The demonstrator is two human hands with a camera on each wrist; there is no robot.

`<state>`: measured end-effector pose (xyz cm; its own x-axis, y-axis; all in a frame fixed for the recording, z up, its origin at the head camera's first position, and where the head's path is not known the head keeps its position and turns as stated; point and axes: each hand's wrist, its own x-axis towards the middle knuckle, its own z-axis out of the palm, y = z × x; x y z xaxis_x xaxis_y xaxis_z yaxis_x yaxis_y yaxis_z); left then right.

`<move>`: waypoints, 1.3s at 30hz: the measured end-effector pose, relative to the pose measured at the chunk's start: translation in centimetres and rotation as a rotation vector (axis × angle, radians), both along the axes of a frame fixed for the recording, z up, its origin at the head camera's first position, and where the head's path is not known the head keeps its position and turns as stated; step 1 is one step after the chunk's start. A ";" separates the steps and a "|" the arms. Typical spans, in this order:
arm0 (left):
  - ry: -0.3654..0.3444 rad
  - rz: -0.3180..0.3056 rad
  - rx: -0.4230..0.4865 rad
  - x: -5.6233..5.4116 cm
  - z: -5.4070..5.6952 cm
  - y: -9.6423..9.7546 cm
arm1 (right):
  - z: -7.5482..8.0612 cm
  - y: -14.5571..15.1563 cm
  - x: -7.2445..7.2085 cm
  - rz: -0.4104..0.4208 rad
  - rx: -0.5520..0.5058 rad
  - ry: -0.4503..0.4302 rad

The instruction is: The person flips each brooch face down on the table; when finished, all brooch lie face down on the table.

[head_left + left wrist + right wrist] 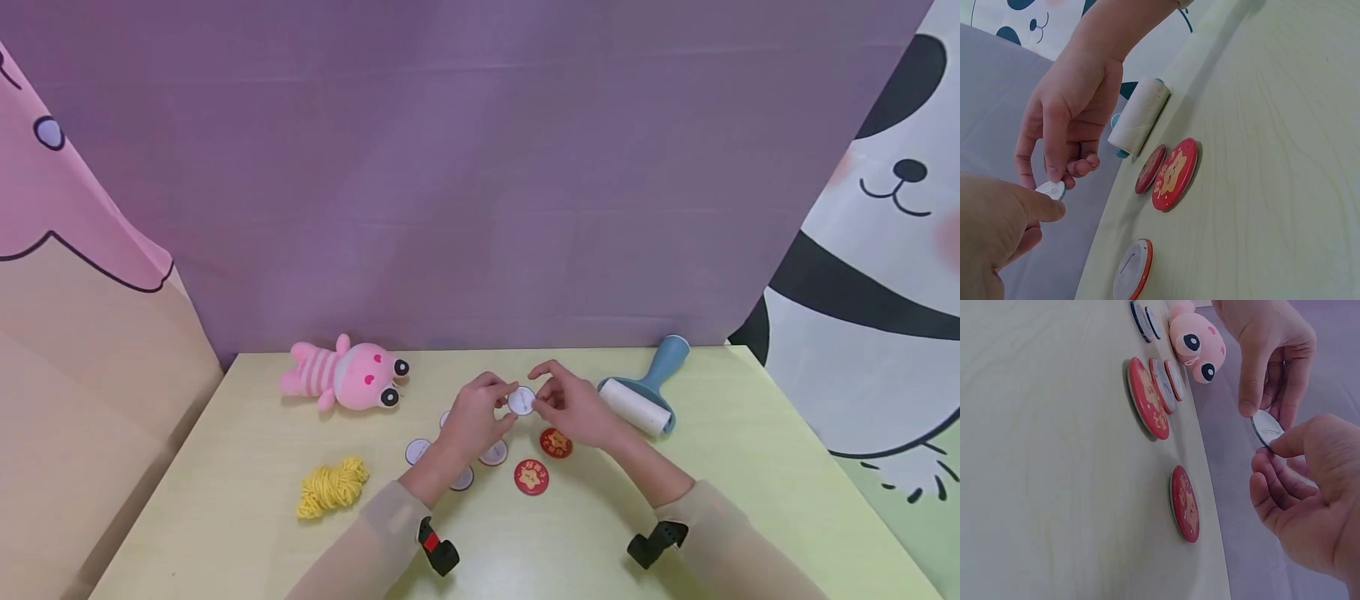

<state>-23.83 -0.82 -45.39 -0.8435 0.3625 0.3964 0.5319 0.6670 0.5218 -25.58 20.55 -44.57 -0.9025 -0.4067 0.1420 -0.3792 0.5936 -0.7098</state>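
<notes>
A round button badge (522, 401) is held up above the table, its pale back with a pin facing up. My left hand (476, 417) pinches its left edge between thumb and fingers. On the opposite edge, my right hand (576, 408) grips it with thumb and forefinger, as the right wrist view shows the badge (1267, 428) between both hands. Beneath them lie two red badges with gold stars, one nearer (532, 477) and one farther (557, 443). Several pale-backed badges, among them one (494, 452) under the left hand, lie partly hidden by the left arm.
A pink striped plush toy (345, 374) lies at the back left of the table (247, 500). In front of it sits a bundle of yellow cord (332, 487). To the right of the right hand is a blue-handled lint roller (637, 406). A purple cloth (480, 183) hangs behind.
</notes>
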 end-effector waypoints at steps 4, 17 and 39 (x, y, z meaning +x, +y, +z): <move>-0.004 -0.001 -0.001 0.0 0.0 -0.1 | -0.1 -0.2 0.3 0.024 0.055 0.043; -0.034 -0.018 -0.066 -0.6 -0.4 -0.4 | -0.1 -0.6 0.6 0.020 0.132 0.161; -0.106 -0.025 -0.193 -2.3 -0.9 0.1 | -1.7 -0.9 -0.6 0.019 0.212 0.206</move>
<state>-26.09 -0.67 -46.30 -0.8664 0.4448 0.2269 0.4987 0.7472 0.4394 -26.19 19.69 -46.31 -0.8553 -0.4636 0.2313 -0.5149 0.7116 -0.4779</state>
